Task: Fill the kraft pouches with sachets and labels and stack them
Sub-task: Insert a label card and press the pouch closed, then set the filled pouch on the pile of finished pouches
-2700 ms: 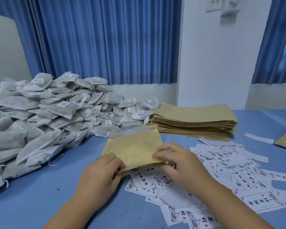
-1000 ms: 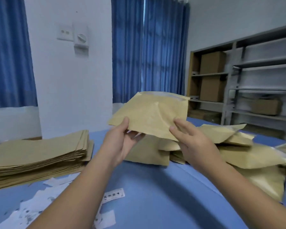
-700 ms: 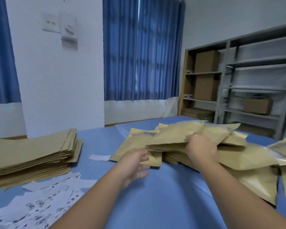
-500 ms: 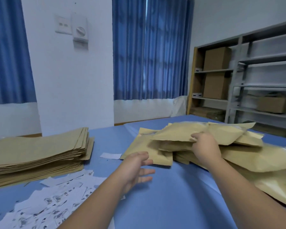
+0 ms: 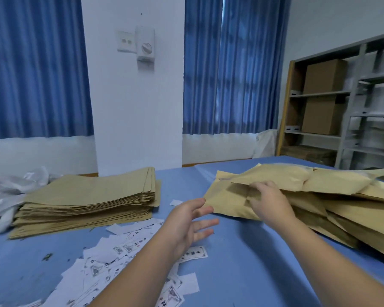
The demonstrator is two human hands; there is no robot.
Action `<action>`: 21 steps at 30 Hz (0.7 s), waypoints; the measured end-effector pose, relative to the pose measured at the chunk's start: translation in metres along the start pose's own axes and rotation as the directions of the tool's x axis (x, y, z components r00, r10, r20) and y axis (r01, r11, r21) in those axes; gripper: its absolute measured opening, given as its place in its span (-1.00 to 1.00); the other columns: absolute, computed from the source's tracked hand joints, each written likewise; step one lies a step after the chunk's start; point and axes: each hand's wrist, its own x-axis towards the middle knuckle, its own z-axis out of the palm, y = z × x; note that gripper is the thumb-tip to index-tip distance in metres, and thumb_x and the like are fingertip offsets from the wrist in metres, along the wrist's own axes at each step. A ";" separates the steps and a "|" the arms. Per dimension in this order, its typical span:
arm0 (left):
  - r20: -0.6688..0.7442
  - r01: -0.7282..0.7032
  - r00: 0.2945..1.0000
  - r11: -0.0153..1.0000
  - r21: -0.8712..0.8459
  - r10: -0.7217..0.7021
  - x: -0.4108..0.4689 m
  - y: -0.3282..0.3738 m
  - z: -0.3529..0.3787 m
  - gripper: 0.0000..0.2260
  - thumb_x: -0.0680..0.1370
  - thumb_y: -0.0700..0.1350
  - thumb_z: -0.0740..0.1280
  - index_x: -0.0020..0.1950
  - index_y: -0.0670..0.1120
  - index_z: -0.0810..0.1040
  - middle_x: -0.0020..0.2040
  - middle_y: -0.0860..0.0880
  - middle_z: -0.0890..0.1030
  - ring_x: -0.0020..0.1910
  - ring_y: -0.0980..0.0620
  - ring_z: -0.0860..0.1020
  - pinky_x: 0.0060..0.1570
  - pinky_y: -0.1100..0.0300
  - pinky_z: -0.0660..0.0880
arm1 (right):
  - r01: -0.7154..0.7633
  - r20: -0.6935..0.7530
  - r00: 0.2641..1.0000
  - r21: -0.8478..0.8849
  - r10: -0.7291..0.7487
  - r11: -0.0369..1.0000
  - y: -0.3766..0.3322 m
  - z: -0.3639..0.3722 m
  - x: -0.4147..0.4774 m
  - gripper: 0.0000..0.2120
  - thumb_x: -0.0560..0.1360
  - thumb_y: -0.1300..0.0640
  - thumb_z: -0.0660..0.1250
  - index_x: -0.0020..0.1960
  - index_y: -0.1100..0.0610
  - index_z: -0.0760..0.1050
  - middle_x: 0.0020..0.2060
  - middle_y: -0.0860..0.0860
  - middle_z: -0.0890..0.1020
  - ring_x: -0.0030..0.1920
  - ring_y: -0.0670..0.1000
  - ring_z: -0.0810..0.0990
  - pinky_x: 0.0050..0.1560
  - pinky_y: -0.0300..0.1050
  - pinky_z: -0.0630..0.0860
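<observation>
A heap of filled kraft pouches [image 5: 333,200] lies on the blue table [image 5: 242,258] at the right. My right hand [image 5: 267,201] rests at the left end of the heap, fingers against the topmost pouch [image 5: 275,177]; whether it still grips that pouch is unclear. My left hand [image 5: 190,222] hovers open above the table, fingers spread, holding nothing. A neat stack of empty flat kraft pouches [image 5: 87,200] sits at the left. Printed white labels [image 5: 111,258] lie scattered in front. A few white sachets [image 5: 7,191] show at the far left edge.
A white pillar [image 5: 133,85] with a wall switch stands behind the table, blue curtains [image 5: 36,67] on both sides. Metal shelving [image 5: 350,103] with cardboard boxes stands at the back right. A single label [image 5: 193,252] lies beside my left wrist.
The filled pouch held up in both hands was laid on the heap at the right. My left hand let go and pulled back; my right hand has slid toward the heap's near left end.
</observation>
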 end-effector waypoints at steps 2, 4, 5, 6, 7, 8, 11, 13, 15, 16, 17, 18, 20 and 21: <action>-0.039 -0.017 0.999 1.000 0.004 0.017 -0.009 0.005 -0.014 -0.81 0.59 -0.08 0.30 0.18 -0.08 0.53 0.07 -0.08 0.66 -0.08 -0.12 0.69 -0.16 0.09 0.56 | 0.153 0.045 0.987 -0.005 -0.153 0.988 -0.022 0.011 -0.010 -0.60 0.50 0.12 0.25 0.34 -0.01 0.43 0.26 -0.07 0.40 0.15 0.02 0.50 0.12 -0.08 0.45; -0.084 -0.049 0.995 0.998 0.029 0.051 -0.020 0.011 -0.035 -0.81 0.57 -0.08 0.31 0.16 -0.08 0.55 0.04 -0.08 0.67 -0.12 -0.10 0.70 -0.22 0.13 0.55 | 0.303 0.081 0.950 -0.028 -0.300 0.953 -0.045 0.023 -0.020 -0.65 0.51 0.09 0.24 0.29 -0.06 0.45 0.23 -0.12 0.43 0.16 -0.03 0.49 0.09 -0.11 0.43; -0.107 -0.063 0.992 0.997 0.049 0.068 -0.027 0.015 -0.047 -0.81 0.57 -0.08 0.31 0.16 -0.08 0.56 0.03 -0.09 0.67 -0.15 -0.09 0.70 -0.25 0.14 0.55 | 0.370 0.100 0.925 -0.032 -0.365 0.928 -0.058 0.028 -0.025 -0.67 0.51 0.09 0.23 0.27 -0.07 0.46 0.21 -0.14 0.44 0.17 -0.05 0.48 0.08 -0.13 0.42; -0.133 -0.073 0.988 0.995 0.072 0.082 -0.034 0.020 -0.061 -0.80 0.57 -0.09 0.31 0.16 -0.09 0.57 0.03 -0.09 0.67 -0.17 -0.07 0.69 -0.27 0.15 0.54 | 0.429 0.122 0.898 -0.027 -0.423 0.903 -0.071 0.033 -0.030 -0.67 0.51 0.09 0.22 0.26 -0.08 0.47 0.18 -0.14 0.45 0.17 -0.05 0.48 0.07 -0.14 0.40; -0.163 -0.081 0.982 0.992 0.094 0.096 -0.043 0.025 -0.076 -0.80 0.56 -0.09 0.32 0.16 -0.10 0.58 0.03 -0.10 0.67 -0.19 -0.06 0.68 -0.28 0.15 0.53 | 0.477 0.143 0.871 -0.018 -0.470 0.879 -0.085 0.039 -0.034 -0.68 0.52 0.10 0.21 0.25 -0.07 0.47 0.17 -0.13 0.45 0.15 -0.04 0.49 0.05 -0.14 0.41; -0.197 -0.090 0.974 0.989 0.114 0.111 -0.052 0.031 -0.091 -0.80 0.56 -0.09 0.32 0.14 -0.10 0.59 0.02 -0.10 0.67 -0.21 -0.05 0.68 -0.29 0.15 0.52 | 0.512 0.165 0.849 -0.015 -0.503 0.859 -0.099 0.044 -0.039 -0.68 0.52 0.09 0.20 0.26 -0.08 0.46 0.16 -0.12 0.44 0.12 -0.02 0.51 0.04 -0.12 0.43; -0.311 -0.121 0.934 0.975 0.186 0.176 -0.081 0.048 -0.140 -0.84 0.60 -0.12 0.27 0.10 -0.10 0.60 0.00 -0.09 0.68 -0.23 -0.02 0.66 -0.25 0.14 0.52 | 0.597 0.218 0.790 -0.057 -0.573 0.800 -0.141 0.061 -0.050 -0.65 0.54 0.08 0.19 0.32 -0.06 0.40 0.20 -0.09 0.39 0.13 0.03 0.49 0.01 -0.05 0.46; -0.379 -0.139 0.896 0.957 0.253 0.230 -0.102 0.059 -0.172 -0.84 0.62 -0.14 0.24 0.07 -0.08 0.62 -0.04 -0.06 0.69 -0.22 -0.02 0.66 -0.25 0.14 0.52 | 0.649 0.226 0.752 -0.087 -0.620 0.756 -0.168 0.076 -0.057 -0.62 0.53 0.11 0.20 0.34 -0.01 0.35 0.19 -0.05 0.39 0.16 0.05 0.44 0.00 -0.03 0.46; -0.441 -0.133 0.848 0.923 0.360 0.294 -0.122 0.067 -0.204 -0.85 0.60 -0.17 0.26 0.02 -0.06 0.63 -0.08 -0.04 0.69 -0.26 0.01 0.66 -0.25 0.15 0.50 | 0.696 0.240 0.713 -0.123 -0.659 0.708 -0.195 0.090 -0.063 -0.62 0.49 0.16 0.22 0.31 0.05 0.34 0.16 0.00 0.39 0.14 0.08 0.43 0.00 0.00 0.46; -0.469 -0.117 0.820 0.898 0.424 0.328 -0.131 0.070 -0.220 -0.87 0.58 -0.19 0.28 -0.01 -0.06 0.63 -0.10 -0.04 0.68 -0.29 0.02 0.65 -0.25 0.15 0.48 | 0.716 0.253 0.694 -0.144 -0.674 0.683 -0.207 0.096 -0.066 -0.60 0.48 0.18 0.22 0.31 0.06 0.32 0.17 0.01 0.39 0.14 0.09 0.42 0.01 -0.01 0.45; -0.494 -0.090 0.790 0.867 0.491 0.362 -0.139 0.071 -0.236 -0.87 0.57 -0.20 0.30 -0.03 -0.05 0.63 -0.10 -0.03 0.67 -0.30 0.03 0.63 -0.25 0.16 0.46 | 0.734 0.266 0.676 -0.160 -0.688 0.660 -0.219 0.103 -0.068 -0.58 0.48 0.19 0.22 0.33 0.07 0.31 0.19 0.02 0.38 0.16 0.10 0.41 0.04 -0.02 0.44; -0.518 -0.054 0.757 0.828 0.558 0.399 -0.145 0.069 -0.253 -0.87 0.56 -0.20 0.31 -0.05 -0.02 0.63 -0.09 0.00 0.66 -0.28 0.03 0.62 -0.26 0.17 0.45 | 0.748 0.276 0.661 -0.171 -0.697 0.642 -0.232 0.108 -0.071 -0.58 0.48 0.19 0.22 0.33 0.08 0.30 0.21 0.03 0.37 0.17 0.11 0.40 0.05 -0.04 0.42; -0.552 0.016 0.686 0.750 0.662 0.474 -0.156 0.060 -0.282 -0.84 0.57 -0.20 0.29 -0.07 0.04 0.61 -0.06 0.07 0.64 -0.20 0.02 0.61 -0.27 0.17 0.42 | 0.759 0.283 0.649 -0.180 -0.706 0.625 -0.255 0.118 -0.075 -0.59 0.48 0.18 0.23 0.32 0.09 0.31 0.21 0.04 0.37 0.16 0.11 0.40 0.03 -0.04 0.40; -0.560 0.036 0.657 0.721 0.692 0.504 -0.160 0.054 -0.295 -0.81 0.58 -0.20 0.28 -0.08 0.08 0.60 -0.05 0.09 0.62 -0.15 0.02 0.60 -0.25 0.18 0.41 | 0.761 0.282 0.647 -0.180 -0.709 0.623 -0.266 0.123 -0.076 -0.59 0.48 0.16 0.24 0.32 0.10 0.31 0.20 0.04 0.37 0.16 0.11 0.40 0.03 -0.05 0.39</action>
